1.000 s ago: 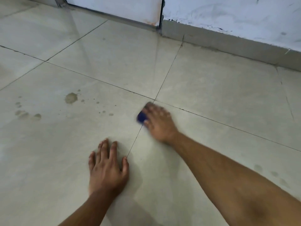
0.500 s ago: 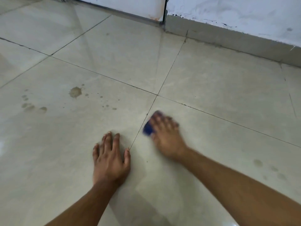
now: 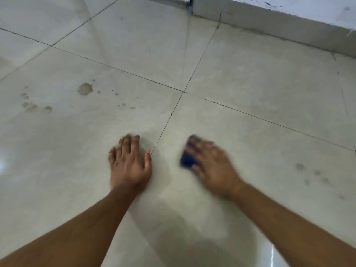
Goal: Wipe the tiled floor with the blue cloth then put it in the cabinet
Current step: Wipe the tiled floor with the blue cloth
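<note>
Right hand [image 3: 213, 166] pressed the blue cloth [image 3: 187, 159] on the tiled floor [image 3: 250, 83], fingers over it; grip blurred, can't tell. Left hand [image 3: 129, 162] flat, open, empty. Risk: brown stains [image 3: 85, 89] far left get missed.

The floor of big pale shiny square tiles [image 3: 250, 78] has thin dark lines between the tiles. Small brown dirty spots [image 3: 85, 89] sit on the left. A grey strip [image 3: 269, 26] runs under the white scuffed wall [image 3: 308, 8].
</note>
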